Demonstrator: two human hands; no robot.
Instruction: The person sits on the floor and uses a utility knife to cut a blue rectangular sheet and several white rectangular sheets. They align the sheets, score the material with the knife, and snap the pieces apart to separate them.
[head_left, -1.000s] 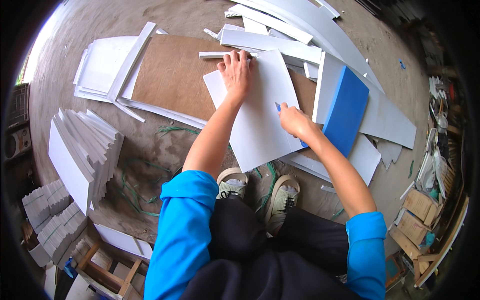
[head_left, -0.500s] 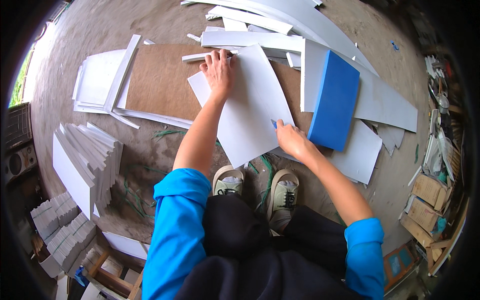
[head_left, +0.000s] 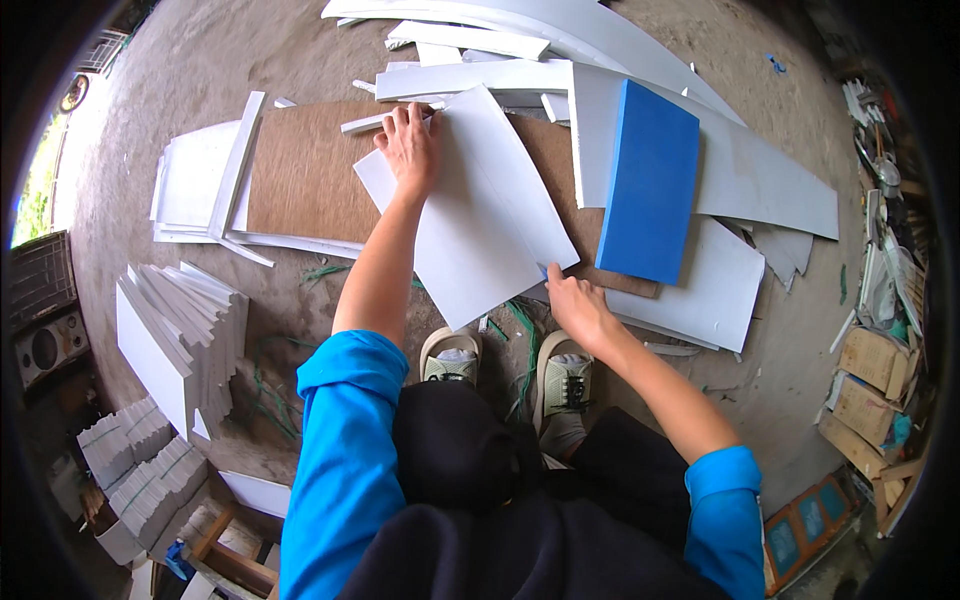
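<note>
A white foam-like sheet (head_left: 480, 200) lies slanted over a brown board (head_left: 310, 170) on the ground. A faint line runs lengthwise down the sheet. At its far left edge my left hand (head_left: 412, 150) presses down with the fingers spread, beside a narrow white strip (head_left: 365, 124). My right hand (head_left: 580, 305) is closed around a small blue cutter knife (head_left: 546, 270) at the sheet's near right corner. Most of the cutter is hidden by the fingers. To the right, a thick blue block (head_left: 650, 180) rests across the brown board and white pieces.
Long white panels (head_left: 700, 160) and strips lie at the far side. A fanned stack of white sheets (head_left: 175, 340) stands at left, with tied bundles (head_left: 155, 480) nearer. Green string (head_left: 522, 340) lies by my shoes (head_left: 565, 385). Cardboard boxes (head_left: 865, 370) line the right.
My right hand has moved slightly nearer to me, with the cutter now at the sheet's near right corner. The left hand stays pressed on the sheet. The view has shifted a little.
</note>
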